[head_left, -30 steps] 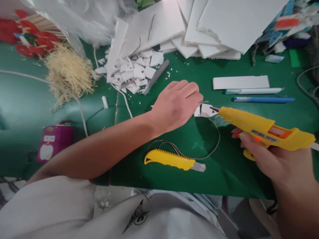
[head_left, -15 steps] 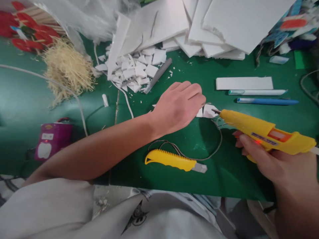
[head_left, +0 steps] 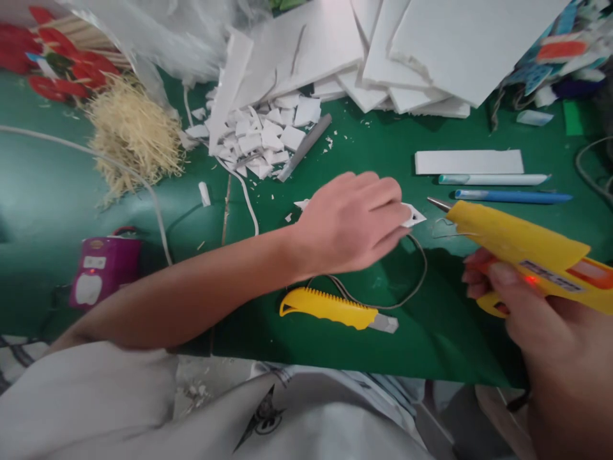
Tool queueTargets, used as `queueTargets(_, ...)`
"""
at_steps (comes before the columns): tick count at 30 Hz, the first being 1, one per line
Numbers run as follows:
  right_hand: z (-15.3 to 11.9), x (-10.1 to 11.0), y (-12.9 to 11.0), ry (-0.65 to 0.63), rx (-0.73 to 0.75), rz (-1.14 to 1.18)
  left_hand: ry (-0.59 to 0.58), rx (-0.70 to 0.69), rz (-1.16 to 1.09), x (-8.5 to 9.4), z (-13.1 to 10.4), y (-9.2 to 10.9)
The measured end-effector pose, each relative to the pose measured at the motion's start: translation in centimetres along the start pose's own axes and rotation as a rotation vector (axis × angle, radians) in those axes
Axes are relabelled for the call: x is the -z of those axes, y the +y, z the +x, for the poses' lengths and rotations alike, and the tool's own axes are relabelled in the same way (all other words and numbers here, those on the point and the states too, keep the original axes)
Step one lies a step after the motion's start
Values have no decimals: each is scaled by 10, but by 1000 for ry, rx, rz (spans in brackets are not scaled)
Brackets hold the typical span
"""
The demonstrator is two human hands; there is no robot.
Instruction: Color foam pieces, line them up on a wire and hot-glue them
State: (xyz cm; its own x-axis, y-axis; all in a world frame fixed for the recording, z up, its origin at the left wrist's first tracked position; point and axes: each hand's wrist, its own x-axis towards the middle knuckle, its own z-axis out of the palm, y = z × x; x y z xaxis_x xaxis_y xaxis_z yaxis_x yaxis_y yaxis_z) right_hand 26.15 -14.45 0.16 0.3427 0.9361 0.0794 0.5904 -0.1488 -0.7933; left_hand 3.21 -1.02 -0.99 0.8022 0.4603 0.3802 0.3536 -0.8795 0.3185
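My left hand [head_left: 357, 220] is closed over small white foam pieces on the green table, its fingers curled downward. A pointed white piece [head_left: 414, 216] with a dark spot sticks out past its fingertips; how the fingers grip it is hidden. Another white tip [head_left: 301, 204] shows behind the wrist. My right hand [head_left: 522, 294] is wrapped round a yellow glue gun [head_left: 520, 239], whose metal nozzle points left, a short way right of the foam piece and apart from it. Thin glue strings hang near the nozzle. Below my left hand lies a yellow cutter [head_left: 330, 308] with its blade out.
White foam sheets [head_left: 431, 51] and a heap of foam scraps [head_left: 268, 134] lie at the back. At the right are a foam strip [head_left: 469, 162], a white pen [head_left: 495, 179] and a blue pen [head_left: 512, 196]. A purple box [head_left: 105, 268] and straw [head_left: 136, 134] are left.
The glue gun has moved right, its nozzle away from the white piece. My left hand has shifted right and slightly nearer, now covering more of the foam.
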Motion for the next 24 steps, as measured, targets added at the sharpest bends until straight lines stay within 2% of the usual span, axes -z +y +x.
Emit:
queueTargets(1, 1, -2, -5, 25, 2, 53, 7, 20, -91, 2, -1, 8)
queueTargets(3, 3, -4, -10, 67, 38, 120, -58, 116, -249, 5, -3, 23)
queueTargets(6, 3, -6, -10, 89, 69, 164, -112, 191, -281, 6, -6, 37)
queueTargets(11, 1, -5, -7, 85, 47, 153, -136, 176, -317, 1, -9, 39)
queueTargets(15, 1, -5, -4, 120, 82, 167, -191, 249, -572, -1, -8, 41)
queueTargets(20, 2, -8, -3, 91, 124, 184, -269, 418, -916, 7, -1, 49)
queueTargets(22, 3, -9, -4, 125, 174, 139, -311, 449, -1013, 10, 1, 51)
queueTargets(24, 4, -8, -4, 132, 154, -2, -352, 441, -1086, 12, 2, 52)
